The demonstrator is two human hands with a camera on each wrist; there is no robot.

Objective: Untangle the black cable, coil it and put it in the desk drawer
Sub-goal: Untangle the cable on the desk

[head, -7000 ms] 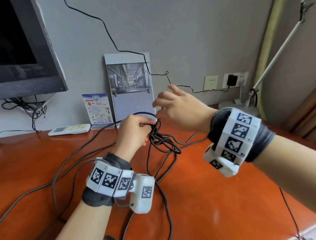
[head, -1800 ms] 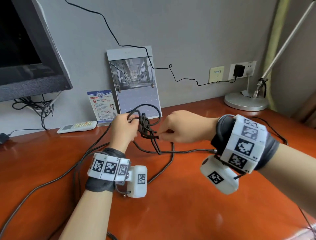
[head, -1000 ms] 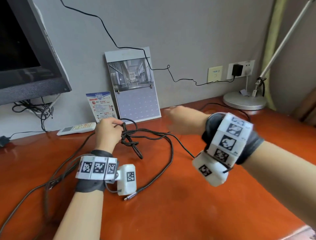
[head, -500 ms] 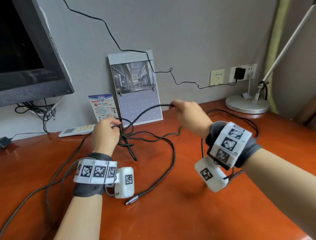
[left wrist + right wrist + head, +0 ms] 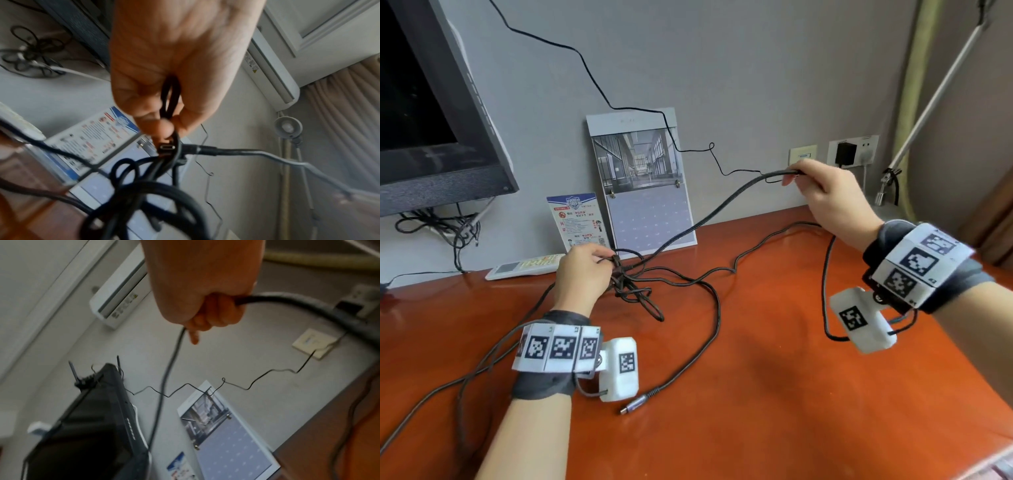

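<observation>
The black cable [image 5: 709, 219] lies in loops over the red-brown desk [image 5: 756, 411], with a tangled knot [image 5: 628, 284] near the back middle. My left hand [image 5: 582, 274] pinches strands of the cable [image 5: 168, 100] right at the knot. My right hand [image 5: 825, 198] is raised above the desk at the right and grips a strand of the cable [image 5: 267, 299], which runs taut down to the knot. One metal plug end [image 5: 635, 406] lies loose on the desk by my left wrist. No drawer is in view.
A monitor [image 5: 431, 113] stands at the back left with a cable bundle [image 5: 438, 226] under it. A calendar [image 5: 643, 181], a leaflet card [image 5: 578, 222] and a white remote [image 5: 524, 269] stand along the wall. A lamp base [image 5: 887, 195] and wall socket [image 5: 852, 152] are back right.
My right hand has moved up and to the right with a strand of the cable, drawing it taut out of the knot. My left hand stays at the knot.
</observation>
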